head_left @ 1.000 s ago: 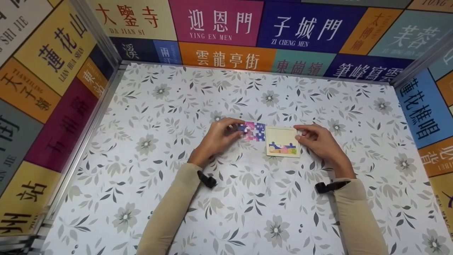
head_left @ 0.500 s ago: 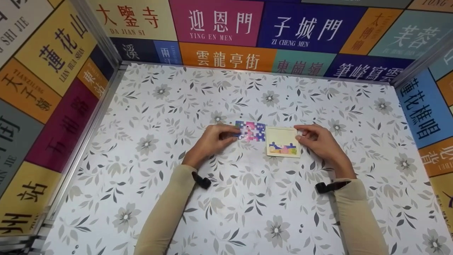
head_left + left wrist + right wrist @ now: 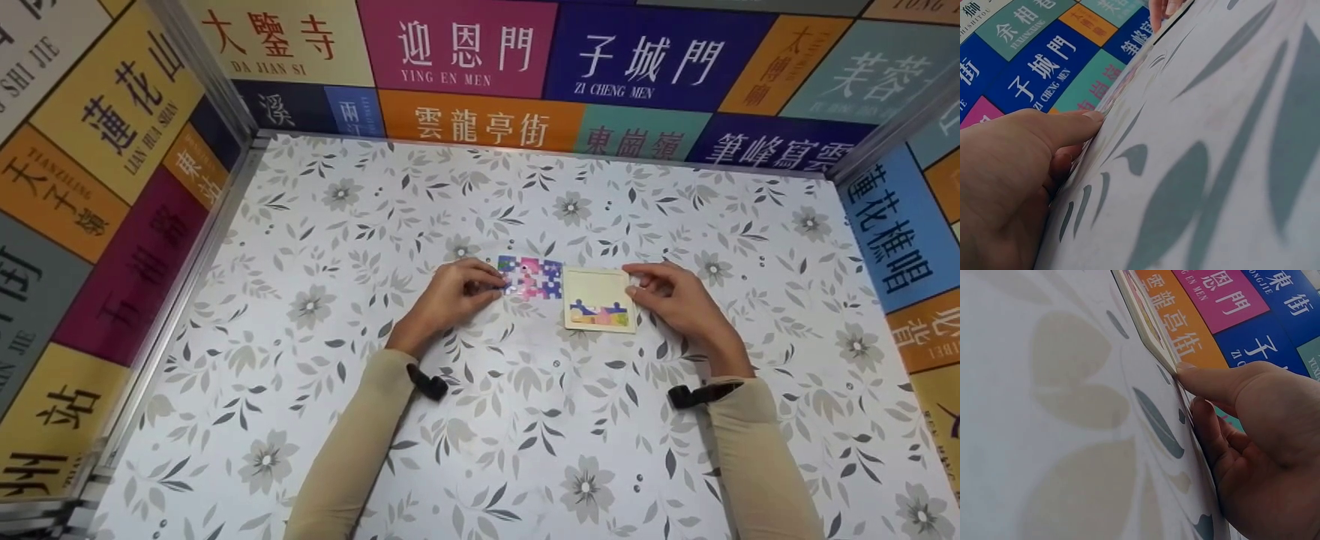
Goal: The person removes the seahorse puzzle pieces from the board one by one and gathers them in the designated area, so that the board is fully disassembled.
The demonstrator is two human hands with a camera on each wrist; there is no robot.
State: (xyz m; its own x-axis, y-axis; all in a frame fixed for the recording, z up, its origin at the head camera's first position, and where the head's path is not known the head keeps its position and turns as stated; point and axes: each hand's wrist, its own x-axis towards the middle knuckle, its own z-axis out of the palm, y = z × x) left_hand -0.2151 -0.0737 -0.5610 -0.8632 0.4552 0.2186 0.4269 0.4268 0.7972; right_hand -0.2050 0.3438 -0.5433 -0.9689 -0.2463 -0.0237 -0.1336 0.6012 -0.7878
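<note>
A joined block of jigsaw pieces [image 3: 534, 277], purple and pink, lies on the patterned cloth. Right beside it is a shallow cream puzzle tray [image 3: 596, 283], whose bottom part holds a row of colourful pieces [image 3: 600, 315]. My left hand [image 3: 454, 292] rests at the block's left edge, thumb and forefinger apart with their tips right at the pieces. With thumb and forefinger, my right hand [image 3: 671, 296] holds the tray by its upper right side. In the right wrist view the thumb [image 3: 1219, 382] meets the tray's corner [image 3: 1165, 360]; the left wrist view shows the block almost edge-on.
White cloth [image 3: 480, 435] with grey leaves and flowers covers the table. Panels with coloured blocks and large characters stand behind [image 3: 457, 52], on the left [image 3: 112, 187] and on the right [image 3: 892, 232]. Each wrist wears a black strap with a small camera [image 3: 429, 382].
My left hand has drawn back a little to the left, uncovering the left end of the jigsaw block. The right hand and the tray have stayed in place.
</note>
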